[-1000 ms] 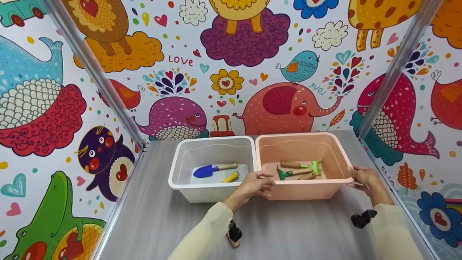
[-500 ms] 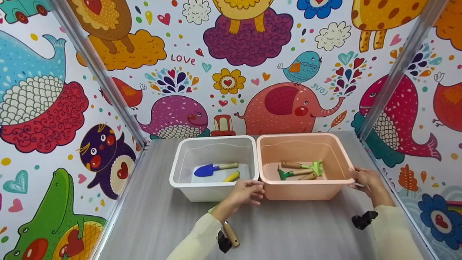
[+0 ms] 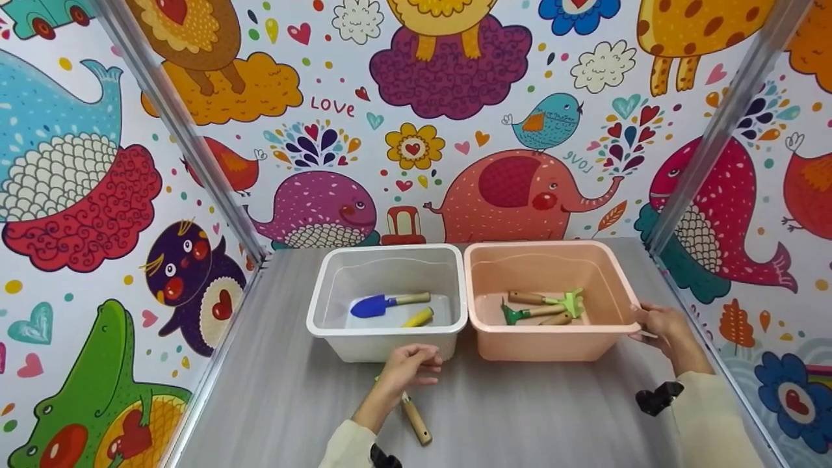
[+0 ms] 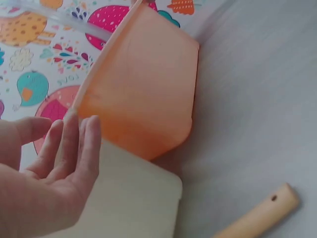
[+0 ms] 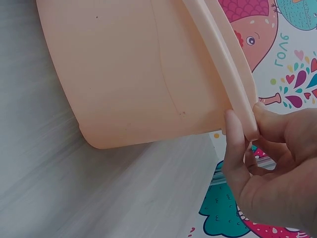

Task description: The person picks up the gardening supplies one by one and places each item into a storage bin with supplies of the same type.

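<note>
My right hand [image 3: 664, 326] pinches the front right corner rim of the peach plastic bin [image 3: 539, 344], thumb on top and fingers beneath in the right wrist view. Inside it lie a light green rake [image 3: 572, 302], a dark green small tool [image 3: 513, 314] and another wooden handle. Just in front of the white bin [image 3: 390, 344], my left hand [image 3: 406, 367] hovers with loosely bent fingers, holding nothing. Below it on the table lies a tool with a wooden handle [image 3: 416, 422]; its green end is mostly hidden by the hand and wrist.
In the white bin lie a blue trowel [image 3: 370, 306] and a yellow piece [image 3: 419, 317]. Both bins stand side by side on the grey table [image 3: 273, 390]. Patterned walls and metal posts [image 3: 689, 156] enclose the back and sides.
My left hand has moved left and toward me, away from the inner corner of the peach bin, uncovering more of the wooden-handled tool. My right hand stays on the rim.
</note>
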A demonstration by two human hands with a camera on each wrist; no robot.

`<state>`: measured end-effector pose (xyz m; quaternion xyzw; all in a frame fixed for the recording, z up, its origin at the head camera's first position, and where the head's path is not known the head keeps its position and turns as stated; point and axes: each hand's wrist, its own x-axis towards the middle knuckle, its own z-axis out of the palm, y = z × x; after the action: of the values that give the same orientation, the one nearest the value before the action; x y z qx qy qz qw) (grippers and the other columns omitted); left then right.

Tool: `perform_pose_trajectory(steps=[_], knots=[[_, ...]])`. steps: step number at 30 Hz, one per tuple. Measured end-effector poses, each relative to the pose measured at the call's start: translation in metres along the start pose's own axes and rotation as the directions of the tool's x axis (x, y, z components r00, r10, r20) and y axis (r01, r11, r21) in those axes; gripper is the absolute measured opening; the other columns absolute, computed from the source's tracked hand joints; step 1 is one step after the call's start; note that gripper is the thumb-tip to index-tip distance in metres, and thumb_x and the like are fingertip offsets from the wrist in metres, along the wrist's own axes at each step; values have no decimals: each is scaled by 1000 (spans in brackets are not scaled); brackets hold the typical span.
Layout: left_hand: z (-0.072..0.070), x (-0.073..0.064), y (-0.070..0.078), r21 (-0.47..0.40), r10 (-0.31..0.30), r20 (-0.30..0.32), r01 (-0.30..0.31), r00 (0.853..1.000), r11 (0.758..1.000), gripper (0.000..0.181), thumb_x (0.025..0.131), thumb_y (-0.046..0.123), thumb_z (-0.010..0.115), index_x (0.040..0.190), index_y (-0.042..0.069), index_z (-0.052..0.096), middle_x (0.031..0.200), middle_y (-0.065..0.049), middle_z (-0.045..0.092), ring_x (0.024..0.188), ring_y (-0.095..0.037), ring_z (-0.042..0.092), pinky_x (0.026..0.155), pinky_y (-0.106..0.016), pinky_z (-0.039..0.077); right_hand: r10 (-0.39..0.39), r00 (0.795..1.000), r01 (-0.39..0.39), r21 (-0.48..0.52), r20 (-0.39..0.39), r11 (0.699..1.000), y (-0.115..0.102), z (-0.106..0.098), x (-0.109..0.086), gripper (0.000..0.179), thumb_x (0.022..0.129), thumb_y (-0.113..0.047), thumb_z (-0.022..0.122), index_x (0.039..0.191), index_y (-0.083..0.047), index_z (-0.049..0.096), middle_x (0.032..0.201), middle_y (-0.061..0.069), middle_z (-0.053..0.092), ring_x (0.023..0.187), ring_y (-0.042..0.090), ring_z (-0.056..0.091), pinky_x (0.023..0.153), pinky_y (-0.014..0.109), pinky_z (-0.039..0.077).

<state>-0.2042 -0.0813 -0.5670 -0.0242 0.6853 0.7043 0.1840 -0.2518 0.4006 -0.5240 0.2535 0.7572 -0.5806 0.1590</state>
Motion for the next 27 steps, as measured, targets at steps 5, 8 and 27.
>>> perform_pose_trajectory(steps=[5,8,27], knots=[[-17,-7,-18,-28,-41,-48,39,998,999,32,100,24,62,116,-2,67,91,0,74,86,-12,71,78,-33,63,7,1000,-7,-1,-15,1000,1,1,-1,67,105,-29,50,157,-1,18,146,27,40,86,11,62,80,23,61],[-26,-9,-30,-41,-66,-86,62,994,997,30,99,24,62,114,-2,68,90,0,74,85,-13,71,78,-35,64,-5,1000,5,4,-17,1000,2,3,-1,67,105,-29,51,157,0,20,144,28,42,85,10,62,79,24,61],[-52,-21,-79,-41,-231,-294,230,927,972,36,96,20,57,116,-10,62,96,-10,72,85,-15,70,79,-34,63,24,1000,-23,49,-11,999,0,1,0,68,104,-27,53,158,-1,20,126,16,57,83,11,63,79,25,61]])
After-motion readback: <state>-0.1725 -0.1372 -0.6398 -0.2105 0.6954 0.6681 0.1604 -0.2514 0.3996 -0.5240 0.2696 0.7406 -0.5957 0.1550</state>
